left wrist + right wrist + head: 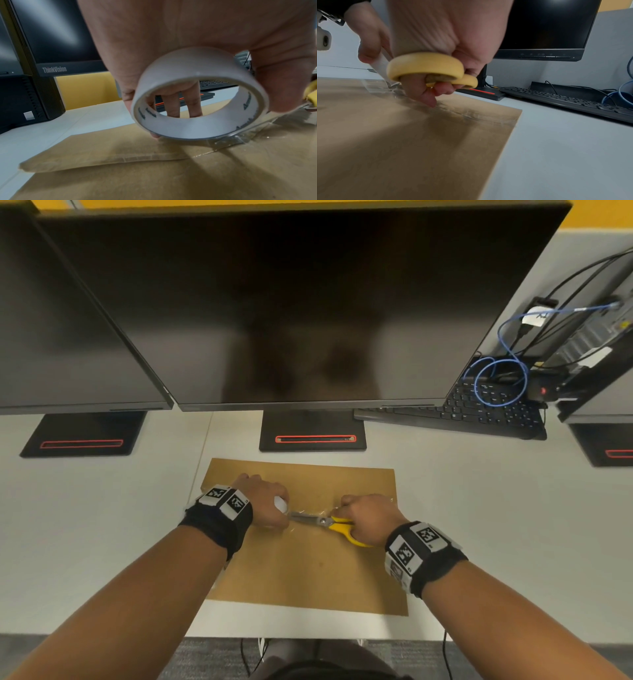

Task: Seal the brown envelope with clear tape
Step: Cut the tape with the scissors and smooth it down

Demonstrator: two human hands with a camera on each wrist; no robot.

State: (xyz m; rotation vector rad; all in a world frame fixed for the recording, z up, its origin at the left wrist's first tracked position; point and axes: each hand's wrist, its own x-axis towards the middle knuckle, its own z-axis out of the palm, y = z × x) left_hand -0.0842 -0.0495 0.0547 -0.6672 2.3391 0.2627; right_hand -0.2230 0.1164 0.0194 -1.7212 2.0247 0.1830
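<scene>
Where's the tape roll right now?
In the left hand, the tape roll sits just above the envelope, left of the scissors.

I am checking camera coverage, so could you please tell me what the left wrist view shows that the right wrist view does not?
Only the left wrist view shows the tape roll's open core, with the left hand's fingers behind it. Only the right wrist view shows the scissors' yellow handles gripped by the right hand. Both show the brown envelope and clear tape on it.
</scene>
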